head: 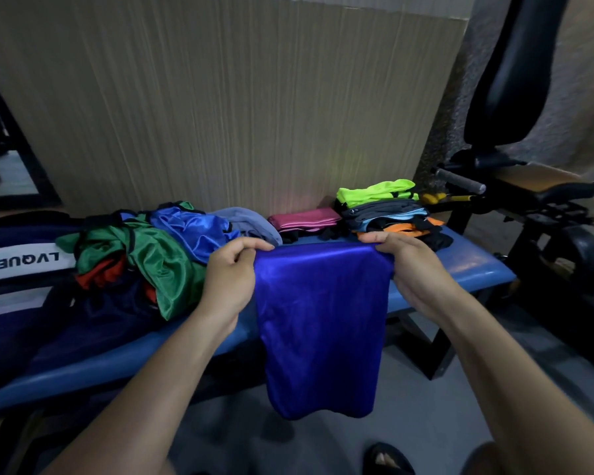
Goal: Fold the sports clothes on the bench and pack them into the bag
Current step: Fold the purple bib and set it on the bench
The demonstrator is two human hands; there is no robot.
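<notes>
1. Hands: left hand (pixel 232 269) and right hand (pixel 407 265) pinch the top corners of a blue garment (pixel 321 323).
2. Garment hangs over the table (pixel 474 265) front edge.
3. Folded stack (pixel 388 214) sits far right; bag (pixel 18 265) left.

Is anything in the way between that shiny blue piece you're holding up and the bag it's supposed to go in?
Yes. The blue garment hangs from both hands at the bench's front edge, and the bag lies at the far left. Between them sits the loose heap of unfolded clothes.

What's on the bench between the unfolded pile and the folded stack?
In the head view, a grey garment and a folded pink one lie between the pile and the stack.
</notes>
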